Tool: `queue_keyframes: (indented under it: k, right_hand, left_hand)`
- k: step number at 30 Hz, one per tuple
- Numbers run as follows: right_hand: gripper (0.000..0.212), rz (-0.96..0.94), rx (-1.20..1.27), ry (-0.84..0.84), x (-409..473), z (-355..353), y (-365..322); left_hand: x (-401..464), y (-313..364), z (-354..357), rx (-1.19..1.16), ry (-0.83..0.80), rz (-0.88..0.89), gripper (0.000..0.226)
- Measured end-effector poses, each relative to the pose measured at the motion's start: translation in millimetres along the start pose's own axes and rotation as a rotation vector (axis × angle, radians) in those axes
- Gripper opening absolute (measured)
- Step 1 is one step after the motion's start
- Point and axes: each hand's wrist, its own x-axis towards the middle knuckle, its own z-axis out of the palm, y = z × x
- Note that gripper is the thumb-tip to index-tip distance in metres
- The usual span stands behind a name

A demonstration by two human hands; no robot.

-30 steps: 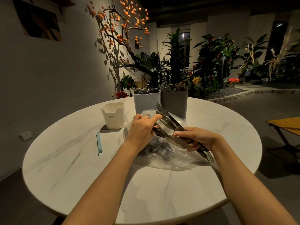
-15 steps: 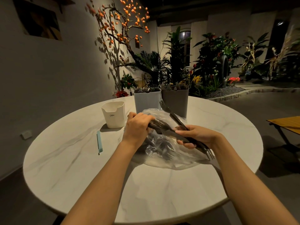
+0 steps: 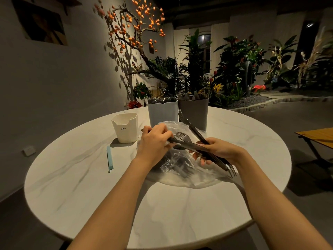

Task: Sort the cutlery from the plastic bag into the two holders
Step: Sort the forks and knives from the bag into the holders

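Observation:
A clear plastic bag [image 3: 182, 170] with dark cutlery inside lies in the middle of the round white table [image 3: 90, 186]. My right hand [image 3: 221, 150] grips a bundle of dark forks [image 3: 207, 154], tines pointing both ways. My left hand [image 3: 155, 141] pinches the handle of one fork [image 3: 180, 137] just above the bag, its tines pointing right toward the bundle. Behind the bag stand two holders side by side: a light grey holder [image 3: 162, 112] with forks in it and a darker grey holder [image 3: 194, 112] with cutlery in it.
A small white cup [image 3: 125, 128] stands left of the holders. A pale blue stick-like item [image 3: 110, 158] lies on the table's left part. Plants and an orange-fruited tree fill the background. A wooden table edge [image 3: 317, 136] shows at the right.
My left hand has drawn one fork out of the bag area and turned it level, tines toward the right hand. The right hand with its bundle has shifted slightly right.

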Motion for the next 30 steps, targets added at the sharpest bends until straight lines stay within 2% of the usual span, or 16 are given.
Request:
queue_keyframes:
  k: [6, 10, 15, 20, 23, 26, 30]
  right_hand:
    - [0.021, -0.010, 0.052, -0.010, 1.4, 0.1, 2.1]
    - [0.023, -0.015, 0.142, 0.098, 5.0, -4.5, 5.6]
    - [0.027, 0.017, 0.037, 0.206, 8.2, -6.3, 8.1]
    - [0.020, 0.060, 0.129, 0.234, 7.1, -9.6, 10.9]
    - [0.022, 0.032, 0.096, 0.178, 8.8, -9.7, 12.8]
    - [0.025, 0.010, 0.070, 0.026, 9.6, -5.6, 10.8]
    - [0.031, 0.016, -0.116, -0.177, 4.2, -0.8, 5.2]
  left_hand:
    - [1.8, 2.8, 7.2, -0.044, -0.002, 0.132, 0.012]
    - [3.6, 2.4, 9.6, -0.009, -0.052, 0.099, 0.014]
    - [1.7, 1.6, 8.6, -0.015, -0.195, 0.092, 0.020]
    - [-1.7, -9.5, 5.2, 0.004, -0.163, -0.019, 0.021]
    - [-2.7, -9.2, -1.0, -0.059, -0.084, -0.030, 0.017]
    - [-0.4, 1.5, -4.9, -0.138, -0.010, 0.091, 0.005]
    - [4.6, 19.8, -4.8, -0.101, 0.047, 0.176, 0.036]
